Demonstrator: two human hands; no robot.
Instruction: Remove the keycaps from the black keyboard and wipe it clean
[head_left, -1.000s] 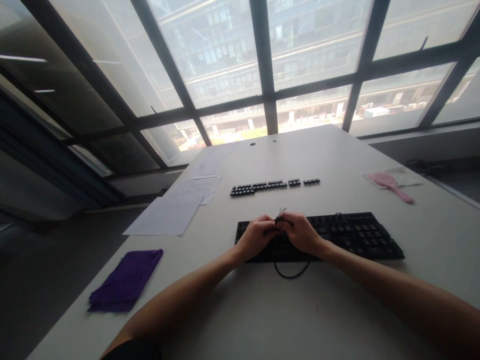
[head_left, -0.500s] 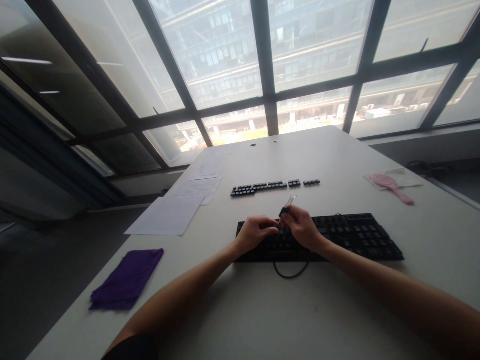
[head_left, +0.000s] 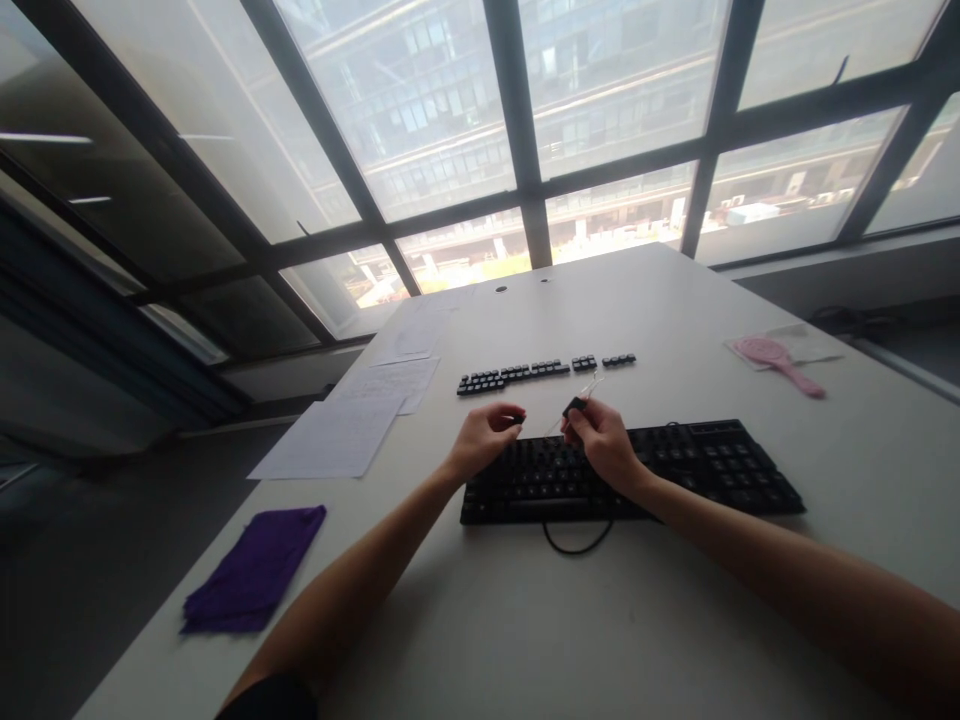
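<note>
Purple cloth (head_left: 255, 570) lies at the near left of the white bench (head_left: 525, 620), with loose sheets of paper (head_left: 330, 438) farther back. Next comes the left hand (head_left: 484, 440), raised just above the left end of the black keyboard (head_left: 630, 472); its fingertips are pinched shut on something small and dark, probably a keycap (head_left: 516, 420), though it is too small to tell for sure. Beside it, the right hand (head_left: 604, 442) grips a wire key puller (head_left: 576, 404) by its dark handle, prongs pointing up and away toward the row of loose keys (head_left: 544, 372) laid out behind the keyboard. The 2 hands are near each other but apart. A dark cable (head_left: 577, 545) loops out from the keyboard's near edge, and a pink brush (head_left: 776, 362) sits far right.

To do this step well, I judge the left hand should keep a light pinch and set its piece down flat at the end of that row, in line with the rest. The right hand should hold the puller upright and square over a key, so both wires hook under opposite edges, then lift straight up rather than at a tilt.
</note>
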